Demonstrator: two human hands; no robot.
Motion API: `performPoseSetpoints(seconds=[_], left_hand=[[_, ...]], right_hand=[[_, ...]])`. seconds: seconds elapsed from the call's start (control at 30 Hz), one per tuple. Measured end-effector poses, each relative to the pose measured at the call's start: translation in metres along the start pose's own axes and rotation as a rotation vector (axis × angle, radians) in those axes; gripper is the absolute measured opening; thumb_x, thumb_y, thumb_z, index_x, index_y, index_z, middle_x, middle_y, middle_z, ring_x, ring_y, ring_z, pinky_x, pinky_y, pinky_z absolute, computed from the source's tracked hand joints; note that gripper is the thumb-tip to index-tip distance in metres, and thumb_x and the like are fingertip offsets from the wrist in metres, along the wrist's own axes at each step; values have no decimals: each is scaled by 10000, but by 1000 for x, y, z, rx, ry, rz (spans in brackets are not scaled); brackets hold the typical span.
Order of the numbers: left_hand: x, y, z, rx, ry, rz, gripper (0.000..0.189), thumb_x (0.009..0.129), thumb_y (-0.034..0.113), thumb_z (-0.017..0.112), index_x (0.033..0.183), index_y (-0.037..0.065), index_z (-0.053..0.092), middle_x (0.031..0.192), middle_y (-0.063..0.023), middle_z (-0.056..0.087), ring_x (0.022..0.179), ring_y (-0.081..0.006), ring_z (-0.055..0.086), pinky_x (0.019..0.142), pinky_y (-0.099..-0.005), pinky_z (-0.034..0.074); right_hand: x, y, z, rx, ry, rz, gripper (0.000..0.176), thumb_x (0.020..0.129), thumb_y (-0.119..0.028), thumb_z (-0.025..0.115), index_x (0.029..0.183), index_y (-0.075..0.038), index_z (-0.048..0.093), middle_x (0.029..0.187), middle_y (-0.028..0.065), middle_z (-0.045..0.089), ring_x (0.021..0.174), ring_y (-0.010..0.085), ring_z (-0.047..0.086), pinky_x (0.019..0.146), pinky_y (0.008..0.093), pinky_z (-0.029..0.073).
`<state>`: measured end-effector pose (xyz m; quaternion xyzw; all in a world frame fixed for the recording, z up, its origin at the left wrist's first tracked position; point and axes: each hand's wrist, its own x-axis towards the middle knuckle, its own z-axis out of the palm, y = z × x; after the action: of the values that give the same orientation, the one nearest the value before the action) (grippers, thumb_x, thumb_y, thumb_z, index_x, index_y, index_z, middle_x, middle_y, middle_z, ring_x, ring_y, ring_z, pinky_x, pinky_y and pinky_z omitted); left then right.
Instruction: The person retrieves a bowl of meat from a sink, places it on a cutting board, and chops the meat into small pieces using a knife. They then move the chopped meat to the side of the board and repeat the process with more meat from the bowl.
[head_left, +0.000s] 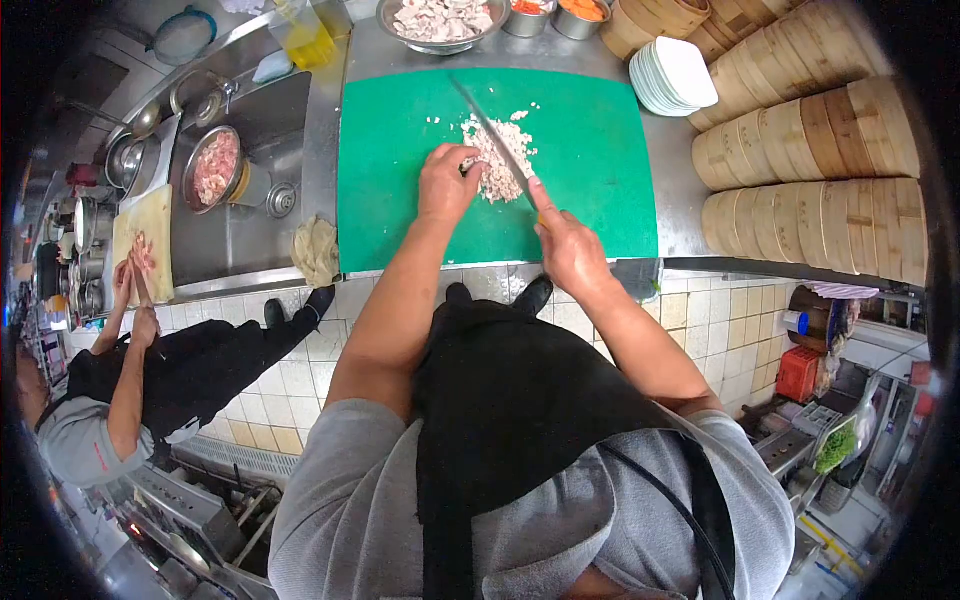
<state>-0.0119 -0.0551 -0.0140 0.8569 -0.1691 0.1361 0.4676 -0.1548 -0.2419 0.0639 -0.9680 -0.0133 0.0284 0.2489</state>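
A large green cutting board (pixel 600 160) lies on the steel counter, with a heap of finely chopped pale pieces (pixel 503 180) near its middle. My right hand (pixel 572 250) is closed round the handle of a long knife (pixel 497 140), index finger stretched along the blade. The blade slants up and left across the heap. Beside the heap on its left, my left hand (pixel 447 182) has bent fingers, with thumb and forefinger a little apart, touching the edge of the pieces. It holds nothing that I can see.
Behind the board stand a bowl of sliced meat (pixel 443 22) and small tins (pixel 580 15). White plates (pixel 672 78) and bamboo steamers (pixel 810 140) are stacked right. Left are a sink (pixel 275 130), a cloth (pixel 316 252) and a co-worker (pixel 130 400) with a knife at another board.
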Motion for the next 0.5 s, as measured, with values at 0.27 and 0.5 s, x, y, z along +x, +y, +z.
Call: performPoseSetpoints(seconds=[0.27, 0.5], left_hand=[[-4, -5, -7, 70, -10, 50, 134, 777, 112, 806, 906, 102, 771, 1032, -107, 726, 987, -322, 669, 883, -420, 540], [-9, -7, -14, 53, -2, 57, 105, 794, 122, 789, 896, 103, 773, 997, -93, 734, 981, -318, 669, 877, -421, 538]], right_hand=[[-5, -10, -2, 36, 9, 3, 720, 957, -98, 588, 1609, -241, 318, 956, 252, 678, 843, 445, 683, 799, 537, 549], [-7, -12, 1, 14, -61, 29, 718, 958, -91, 598, 1605, -241, 327, 960, 245, 676, 872, 447, 679, 816, 536, 549]])
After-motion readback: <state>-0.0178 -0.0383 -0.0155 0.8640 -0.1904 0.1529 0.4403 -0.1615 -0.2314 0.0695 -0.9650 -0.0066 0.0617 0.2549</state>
